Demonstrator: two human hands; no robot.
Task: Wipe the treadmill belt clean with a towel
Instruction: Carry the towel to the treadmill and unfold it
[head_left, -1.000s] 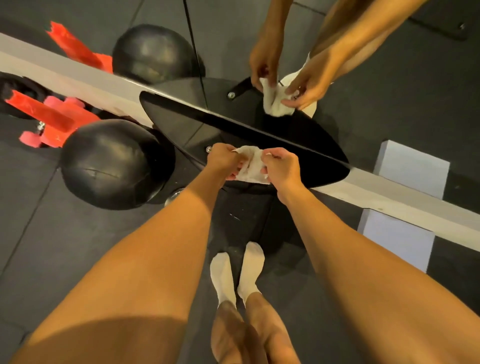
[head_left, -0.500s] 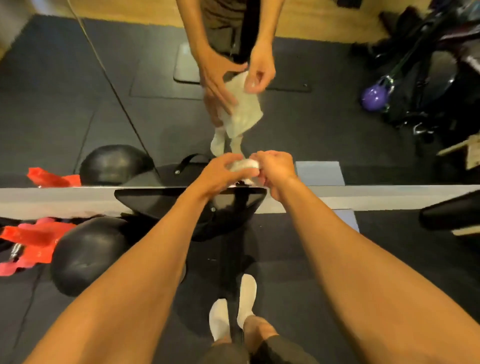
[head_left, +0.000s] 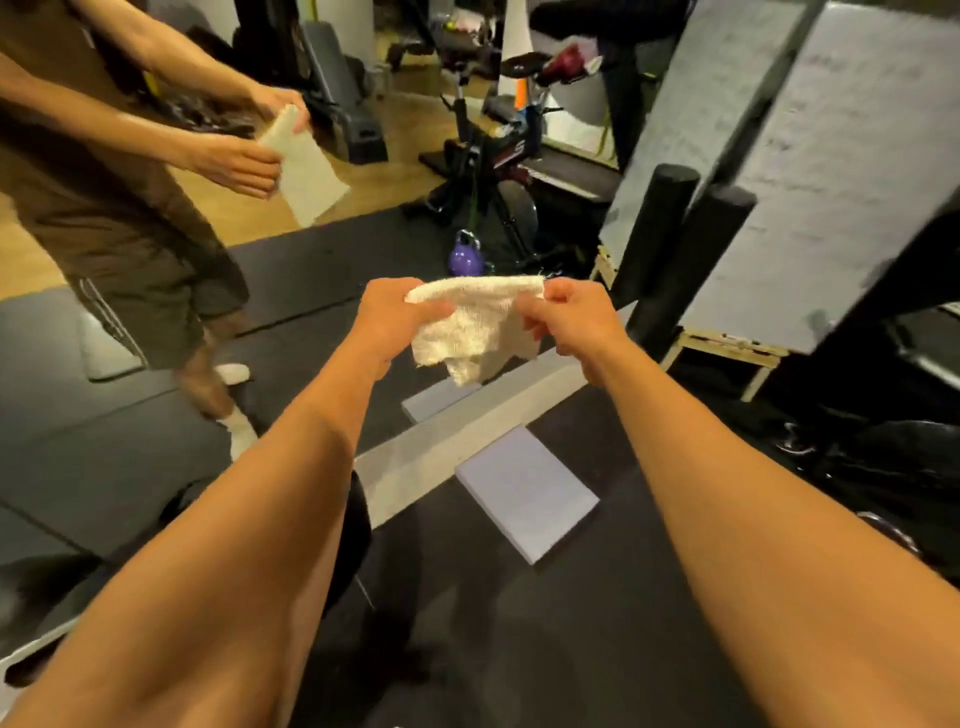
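Now stretched in the air between left hand (head_left: 395, 317) and right hand (head_left: 571, 322), both pinching the top edge: small white towel (head_left: 472, 327), soft, light, limp; best bunched in one palm.

A small white towel (head_left: 475, 325) hangs crumpled in mid-air, top edge stretched level.

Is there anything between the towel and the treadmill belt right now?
Cannot say: no treadmill belt is identifiable in this view. The towel is held up in the air, stretched between the left hand and the right hand, above the dark floor.
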